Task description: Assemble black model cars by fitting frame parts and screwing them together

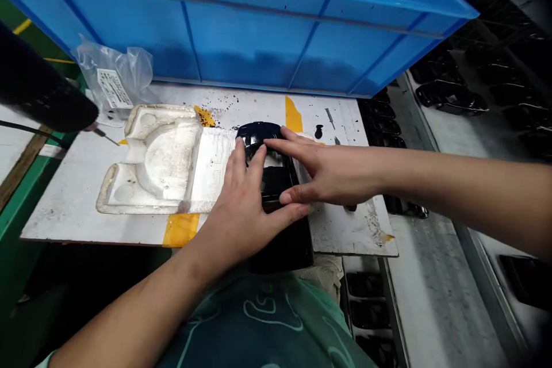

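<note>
Obs: L hand (pixel 245 207) & R hand (pixel 328 175), fingers spread, clamp glossy black plastic shell (pixel 276 178) at right edge of white foam tray (pixel 150 161); slick surface could slip, board grit (pixel 222 106) could scratch it.

A blue plastic crate (pixel 245 29) blocks reach beyond the glossy black part (pixel 261 135).

Behind: blue plastic crate (pixel 241 23)
Below: white board (pixel 56 221), yellow tape (pixel 180 229), green bench frame (pixel 17 224)
Right: pale belt (pixel 435 293), black mouldings (pixel 451 98)
</note>
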The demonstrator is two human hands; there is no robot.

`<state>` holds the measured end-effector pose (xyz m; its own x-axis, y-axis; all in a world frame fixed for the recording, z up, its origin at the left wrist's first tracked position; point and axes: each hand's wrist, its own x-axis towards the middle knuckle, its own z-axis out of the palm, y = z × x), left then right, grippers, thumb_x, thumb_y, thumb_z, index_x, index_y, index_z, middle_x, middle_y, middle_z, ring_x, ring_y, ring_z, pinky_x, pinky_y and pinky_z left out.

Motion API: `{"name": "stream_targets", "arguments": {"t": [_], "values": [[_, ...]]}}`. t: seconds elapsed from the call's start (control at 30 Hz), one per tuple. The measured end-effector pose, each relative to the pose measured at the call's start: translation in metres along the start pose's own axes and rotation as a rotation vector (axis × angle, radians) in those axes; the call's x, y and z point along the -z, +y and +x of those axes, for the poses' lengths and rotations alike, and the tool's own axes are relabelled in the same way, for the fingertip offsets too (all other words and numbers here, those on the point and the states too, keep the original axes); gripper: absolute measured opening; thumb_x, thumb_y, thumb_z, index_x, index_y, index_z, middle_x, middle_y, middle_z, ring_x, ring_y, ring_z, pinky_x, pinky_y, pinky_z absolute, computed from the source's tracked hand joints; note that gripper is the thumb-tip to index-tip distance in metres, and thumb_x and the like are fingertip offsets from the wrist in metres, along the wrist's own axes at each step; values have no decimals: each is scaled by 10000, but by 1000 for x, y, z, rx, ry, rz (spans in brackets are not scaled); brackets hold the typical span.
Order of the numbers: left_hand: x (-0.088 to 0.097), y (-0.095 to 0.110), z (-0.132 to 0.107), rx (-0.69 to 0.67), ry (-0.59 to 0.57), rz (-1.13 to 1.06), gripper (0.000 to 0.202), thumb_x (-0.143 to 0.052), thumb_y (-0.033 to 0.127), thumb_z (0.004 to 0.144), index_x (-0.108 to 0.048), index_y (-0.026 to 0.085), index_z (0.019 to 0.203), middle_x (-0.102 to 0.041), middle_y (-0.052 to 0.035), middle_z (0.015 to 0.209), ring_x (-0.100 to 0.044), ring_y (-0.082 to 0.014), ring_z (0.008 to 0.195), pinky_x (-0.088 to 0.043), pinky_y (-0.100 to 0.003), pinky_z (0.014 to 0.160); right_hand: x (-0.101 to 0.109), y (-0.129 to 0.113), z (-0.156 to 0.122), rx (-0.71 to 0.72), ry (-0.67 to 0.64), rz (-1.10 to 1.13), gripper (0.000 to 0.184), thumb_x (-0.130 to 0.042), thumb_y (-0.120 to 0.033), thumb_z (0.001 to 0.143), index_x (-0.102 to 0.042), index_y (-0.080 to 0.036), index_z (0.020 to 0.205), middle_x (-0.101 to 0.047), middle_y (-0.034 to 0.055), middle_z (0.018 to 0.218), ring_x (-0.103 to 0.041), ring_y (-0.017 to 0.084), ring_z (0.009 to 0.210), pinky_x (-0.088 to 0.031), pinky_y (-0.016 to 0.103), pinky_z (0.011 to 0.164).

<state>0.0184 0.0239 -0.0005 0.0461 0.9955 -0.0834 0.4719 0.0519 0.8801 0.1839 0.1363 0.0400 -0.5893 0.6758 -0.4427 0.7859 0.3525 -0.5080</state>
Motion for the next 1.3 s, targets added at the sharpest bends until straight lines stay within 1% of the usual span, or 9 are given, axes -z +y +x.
{"name": "stream_targets", "arguments": {"t": [0.17,0.3,0.4,0.6,0.77,0.93,1.13,1.2,1.3], "values": [[0,1,3,8,-25,-28,1091,-724,690,686,-239,214,1539,80,-125,1646,97,-418,1503,-36,-667,1200,2,-13,3,-126,-83,-14,1214,-919,-463,535,-229,-426,1534,-33,-21,1633,-434,523,1284,-445,649,1037],[-1,-1,2,-31,-27,68,1100,-656,720,733,-178,155,1546,55,-174,1641,71,-394,1512,-89,-656,1199,6,-31,-2,-218,-204,-16,1211,-879,-292,646,-83,-430,1548,187,-1,1603,-497,495,1240,-522,592,991],[-1,-3,2,-72,-11,141,1026,-581,722,794,-196,118,1528,16,-211,1635,15,-386,1517,-157,-635,1196,11,-31,-6,-188,-274,24,1152,-822,-278,733,-18,-444,1541,293,-8,1560,-517,458,1239,-538,564,984],[-1,-6,2,-188,40,213,958,-510,717,839,-295,10,1449,-61,-312,1597,-66,-401,1510,-187,-599,1202,4,-17,-10,-79,-192,86,1105,-794,-291,755,-29,-490,1526,286,-58,1567,-573,395,1201,-589,497,921],[-1,-6,1,-158,24,240,765,-556,594,871,-372,62,1389,-65,-275,1610,-61,-410,1508,-254,-618,1175,-9,-13,-9,-73,-187,6,1182,-776,-258,727,77,-485,1513,336,30,1548,-698,353,965,-650,426,652],[2,-4,2,-121,-37,221,578,-584,556,864,-474,128,1237,-59,-239,1619,-5,-362,1522,-235,-610,1187,-10,-6,-10,44,-125,13,1146,-756,-243,745,50,-462,1529,308,71,1563,-705,325,962,-633,347,614],[0,-6,0,-148,-26,216,506,-561,479,893,-427,154,1256,-54,-204,1625,19,-299,1530,-209,-578,1209,-12,-11,-13,21,-114,-22,1157,-743,-177,721,30,-456,1535,291,119,1560,-717,196,637,-558,284,406],[-1,-8,-1,-177,-19,216,484,-557,444,899,-411,157,1260,-54,-200,1625,23,-284,1530,-196,-572,1215,-13,-15,-13,9,-118,-44,1161,-745,-172,715,27,-443,1539,300,132,1554,-733,250,718,-583,307,447],[0,-10,0,-201,-22,212,442,-544,418,910,-409,159,1242,-59,-202,1622,31,-284,1530,-166,-585,1216,-8,-20,-12,-5,-188,-33,1157,-739,-187,743,70,-441,1530,344,130,1536,-712,345,939,-635,371,625]]}}
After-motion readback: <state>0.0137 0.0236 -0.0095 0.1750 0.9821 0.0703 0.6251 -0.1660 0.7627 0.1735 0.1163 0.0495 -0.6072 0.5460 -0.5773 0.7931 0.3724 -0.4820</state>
